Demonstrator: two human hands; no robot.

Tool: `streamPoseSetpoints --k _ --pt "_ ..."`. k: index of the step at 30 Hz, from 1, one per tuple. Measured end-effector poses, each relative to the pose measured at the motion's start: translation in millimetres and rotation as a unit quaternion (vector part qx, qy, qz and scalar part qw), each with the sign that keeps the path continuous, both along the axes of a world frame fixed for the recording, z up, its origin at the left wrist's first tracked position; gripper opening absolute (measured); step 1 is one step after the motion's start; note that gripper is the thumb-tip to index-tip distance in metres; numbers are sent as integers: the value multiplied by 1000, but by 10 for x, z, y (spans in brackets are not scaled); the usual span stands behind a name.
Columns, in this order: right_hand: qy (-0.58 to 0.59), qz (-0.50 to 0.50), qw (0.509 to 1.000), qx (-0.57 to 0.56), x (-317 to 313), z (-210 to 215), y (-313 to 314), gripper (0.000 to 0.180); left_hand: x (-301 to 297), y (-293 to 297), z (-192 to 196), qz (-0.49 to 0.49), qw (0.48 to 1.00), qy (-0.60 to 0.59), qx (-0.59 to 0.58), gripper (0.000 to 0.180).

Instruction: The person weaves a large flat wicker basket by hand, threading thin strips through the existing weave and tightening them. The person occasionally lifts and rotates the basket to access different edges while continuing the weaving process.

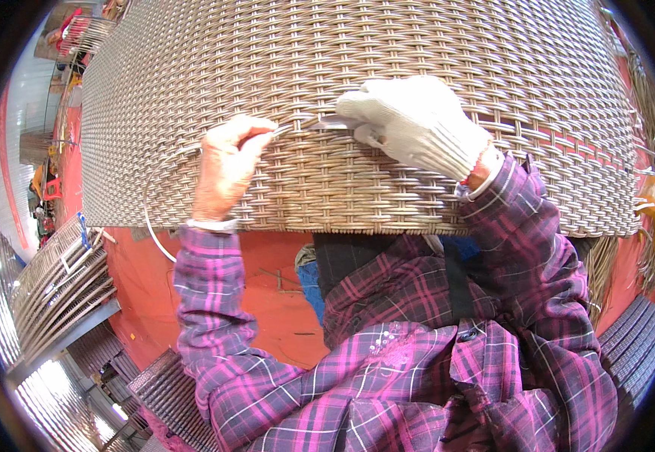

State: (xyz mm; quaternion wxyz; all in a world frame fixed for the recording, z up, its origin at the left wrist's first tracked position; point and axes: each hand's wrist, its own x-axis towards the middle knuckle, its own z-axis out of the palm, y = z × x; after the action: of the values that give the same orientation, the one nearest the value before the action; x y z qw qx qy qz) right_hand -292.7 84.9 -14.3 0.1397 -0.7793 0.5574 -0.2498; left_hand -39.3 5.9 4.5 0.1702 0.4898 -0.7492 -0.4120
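A large woven wicker panel (290, 56) in brown-beige spreads out before me. Bare, my left hand (229, 158) pinches a thin wicker strand (286, 129) between thumb and fingers near the weave. A loose length of strand loops left of that wrist and hangs past the panel's near edge. My right hand (418, 124), in a white knitted glove, is closed around a tool with a flat metal blade (333, 122). The blade points left toward the strand; its handle is hidden in the glove. To the right of the glove, a gap in the weave shows red beneath.
Below the panel lies a red floor (267, 279) with scattered scraps. Stacked wicker pieces (64, 286) stand at left, and dark woven pieces (173, 399) at lower left. Bundles of loose strands (653, 233) hang at right, beside a yellow stool (651, 200).
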Motion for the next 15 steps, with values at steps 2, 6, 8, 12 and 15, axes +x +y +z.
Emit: streamPoseSetpoints --k 2,6,8,12,15 --pt "49 -2 999 15 -118 42 77 15 -148 44 -141 -32 995 13 -96 10" --pt "109 -42 992 54 -460 148 318 23 -328 110 -160 -126 904 -153 -379 26" --pt "113 -62 991 41 -605 184 410 28 -386 148 -117 -171 849 -216 -451 32" --pt "93 -57 993 46 -689 170 516 33 -478 163 -93 -247 868 -152 -402 25" --pt "108 -66 991 40 -666 151 530 33 -528 144 -68 -220 890 -114 -382 15"
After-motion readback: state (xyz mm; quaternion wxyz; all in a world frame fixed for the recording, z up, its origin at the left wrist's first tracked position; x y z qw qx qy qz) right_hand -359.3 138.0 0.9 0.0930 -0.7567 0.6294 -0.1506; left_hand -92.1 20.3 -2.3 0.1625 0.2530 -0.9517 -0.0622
